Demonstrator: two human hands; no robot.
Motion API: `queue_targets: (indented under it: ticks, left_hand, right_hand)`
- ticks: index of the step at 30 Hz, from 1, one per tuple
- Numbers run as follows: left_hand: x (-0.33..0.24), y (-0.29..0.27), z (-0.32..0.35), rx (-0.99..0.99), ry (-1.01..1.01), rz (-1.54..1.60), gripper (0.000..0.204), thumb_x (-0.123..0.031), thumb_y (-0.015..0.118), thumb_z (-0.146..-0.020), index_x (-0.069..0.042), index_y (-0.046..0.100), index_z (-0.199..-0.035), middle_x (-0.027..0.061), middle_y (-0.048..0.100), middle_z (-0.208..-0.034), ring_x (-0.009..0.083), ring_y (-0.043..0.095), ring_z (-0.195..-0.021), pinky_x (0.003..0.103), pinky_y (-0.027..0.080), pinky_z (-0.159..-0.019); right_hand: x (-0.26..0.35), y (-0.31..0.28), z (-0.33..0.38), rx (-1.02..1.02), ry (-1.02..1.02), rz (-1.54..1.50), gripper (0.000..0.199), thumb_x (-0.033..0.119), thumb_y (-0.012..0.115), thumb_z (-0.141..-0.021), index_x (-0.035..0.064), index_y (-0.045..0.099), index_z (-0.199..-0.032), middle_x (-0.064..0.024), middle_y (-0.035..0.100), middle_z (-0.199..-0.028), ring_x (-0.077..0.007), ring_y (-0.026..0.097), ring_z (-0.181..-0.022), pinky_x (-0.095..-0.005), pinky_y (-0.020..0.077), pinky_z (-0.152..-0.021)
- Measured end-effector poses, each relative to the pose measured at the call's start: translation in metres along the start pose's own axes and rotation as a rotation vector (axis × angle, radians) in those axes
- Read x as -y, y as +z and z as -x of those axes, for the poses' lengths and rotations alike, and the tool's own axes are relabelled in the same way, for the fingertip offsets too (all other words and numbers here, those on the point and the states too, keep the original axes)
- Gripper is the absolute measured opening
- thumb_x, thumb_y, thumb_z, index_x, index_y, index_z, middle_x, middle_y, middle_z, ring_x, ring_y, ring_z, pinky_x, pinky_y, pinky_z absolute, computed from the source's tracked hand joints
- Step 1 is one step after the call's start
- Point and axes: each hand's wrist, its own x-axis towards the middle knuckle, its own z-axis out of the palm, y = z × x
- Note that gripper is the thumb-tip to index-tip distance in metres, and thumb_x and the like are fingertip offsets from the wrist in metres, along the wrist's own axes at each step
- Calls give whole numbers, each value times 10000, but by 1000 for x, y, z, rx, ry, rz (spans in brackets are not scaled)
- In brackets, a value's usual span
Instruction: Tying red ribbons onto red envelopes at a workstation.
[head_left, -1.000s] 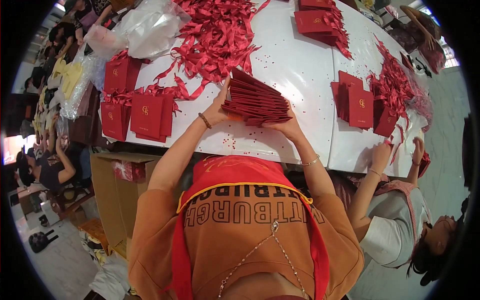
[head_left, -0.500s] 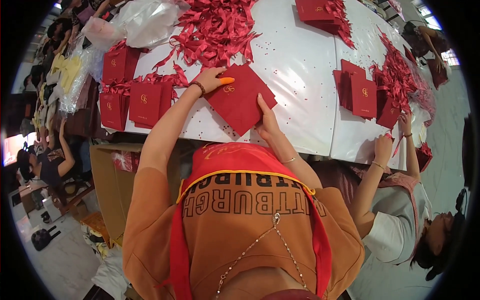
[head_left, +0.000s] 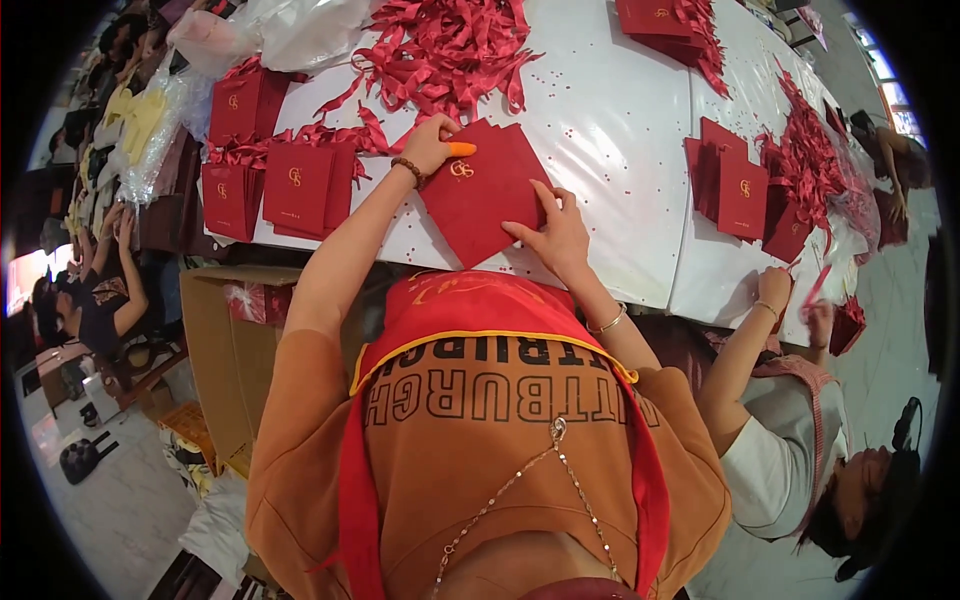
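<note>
A stack of flat red paper bags (head_left: 480, 195) with a gold emblem lies tilted on the white table (head_left: 610, 130) right in front of me. My left hand (head_left: 432, 148), with an orange cot on one fingertip and a bead bracelet at the wrist, grips the stack's upper left corner. My right hand (head_left: 555, 232) presses with spread fingers on the stack's lower right edge. Both forearms reach up from my orange shirt and red apron.
More red bag stacks (head_left: 298, 185) lie to the left and another stack (head_left: 742, 192) to the right. A heap of red ribbons (head_left: 450, 50) lies beyond, with clear plastic bags (head_left: 290, 30) beside it. A co-worker's hand (head_left: 772, 288) works at the right. A cardboard box (head_left: 215, 350) stands below the table's edge.
The fanned stack I held up on edge in both hands has been squared and laid flat on the table. My left hand moved to its upper corner.
</note>
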Motion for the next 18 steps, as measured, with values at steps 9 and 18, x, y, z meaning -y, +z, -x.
queue_targets:
  ticks: [9,18]
  left_hand:
    - [-38,-7,-15,343,38,519,230,-114,737,-678,-21,582,-822,-2,581,-724,51,519,-651,196,416,-589]
    - [7,2,4,65,95,22,476,-318,637,-769,-12,508,-1110,153,576,-1052,278,576,-929,339,449,-806]
  right_hand:
    - [-4,9,4,-218,-74,123,757,515,690,-633,112,452,-1228,-162,421,-1209,-318,418,-1114,-440,339,-892]
    - [-15,20,-50,-3,-98,-217,868,555,675,-627,-5,422,-1240,-242,369,-1289,-370,405,-1145,-411,328,-965]
